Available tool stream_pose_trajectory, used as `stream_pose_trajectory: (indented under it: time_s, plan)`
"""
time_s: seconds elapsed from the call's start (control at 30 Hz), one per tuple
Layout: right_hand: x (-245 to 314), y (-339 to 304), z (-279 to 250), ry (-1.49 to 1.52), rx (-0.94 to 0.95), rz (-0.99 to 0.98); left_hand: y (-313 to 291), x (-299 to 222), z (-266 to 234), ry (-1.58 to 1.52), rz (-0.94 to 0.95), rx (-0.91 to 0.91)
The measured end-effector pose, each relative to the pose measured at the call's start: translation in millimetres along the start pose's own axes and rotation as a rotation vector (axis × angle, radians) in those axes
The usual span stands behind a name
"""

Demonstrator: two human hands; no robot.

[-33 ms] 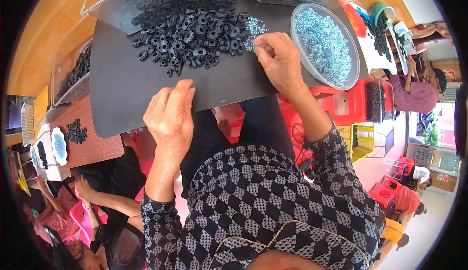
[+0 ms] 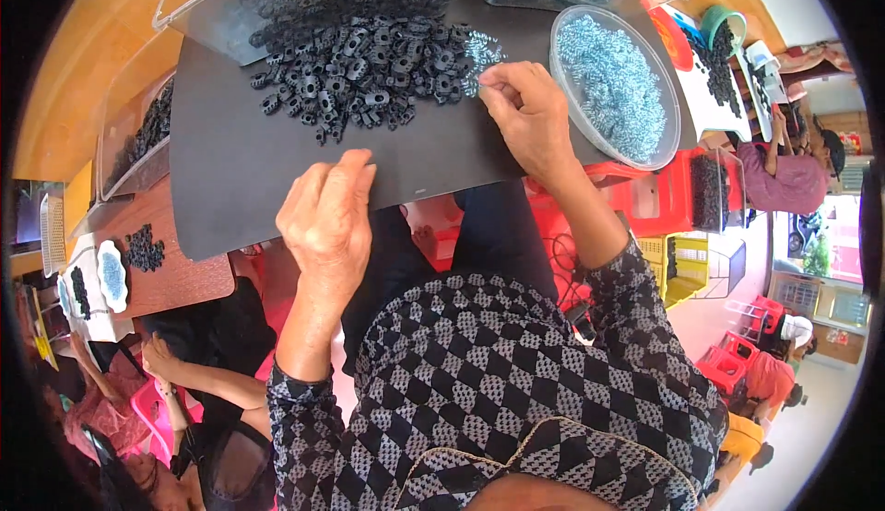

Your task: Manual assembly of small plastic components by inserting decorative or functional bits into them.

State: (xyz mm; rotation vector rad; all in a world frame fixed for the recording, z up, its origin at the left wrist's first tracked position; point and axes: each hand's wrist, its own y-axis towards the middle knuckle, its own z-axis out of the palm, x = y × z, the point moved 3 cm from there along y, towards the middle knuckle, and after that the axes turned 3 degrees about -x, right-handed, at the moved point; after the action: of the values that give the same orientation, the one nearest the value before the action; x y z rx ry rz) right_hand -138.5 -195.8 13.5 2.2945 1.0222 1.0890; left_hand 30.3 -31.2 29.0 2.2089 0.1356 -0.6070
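Over the front edge of the dark table [image 2: 240, 188], my left hand [image 2: 327, 211] is curled with thumb and fingers together; whatever it may hold is hidden. My right hand [image 2: 530, 119] is in a pinch at the lower edge of a small scatter of pale blue, spring-like coils [image 2: 481, 50]. Its fingertips cover anything between them. Beyond my hands lies a wide heap of small black plastic parts with holes [image 2: 355, 77]. To the right of my right hand stands a round clear tub [image 2: 678, 133] full of the same pale coils.
Clear bins [image 2: 221, 27] of black parts stand along the table's far side. At left, a brown table [image 2: 184, 285] bears black parts and a white dish [image 2: 113, 276]. Red stools [image 2: 636, 202] and a yellow crate [image 2: 690, 271] are at right. Other people sit on both sides.
My left hand has shifted slightly to the right, still curled. The right hand stays in its pinch by the coils.
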Motion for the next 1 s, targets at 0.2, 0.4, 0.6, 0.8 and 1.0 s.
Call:
stream_pose_trajectory:
  time_s: [0.2, 0.4, 0.6, 0.8, 1.0]
  plan:
    - [-2, -5, -2, 0.2, -0.099, 0.11, -2, -6, 21, -0.512, -0.441, 0.09]
    - [11, -9, -5, 0.302, -0.015, 0.255, -8, 0, 34, -1.008, -0.826, 0.181]
    - [38, -17, -9, 0.544, 0.046, 0.291, -8, -5, 36, -1.065, -0.836, 0.137]
    - [68, -17, -11, 0.581, 0.137, 0.196, -10, -6, 31, -0.98, -0.75, 0.121]
    - [74, -17, -8, 0.484, 0.09, 0.044, -12, -9, 27, -0.902, -0.621, 0.152]
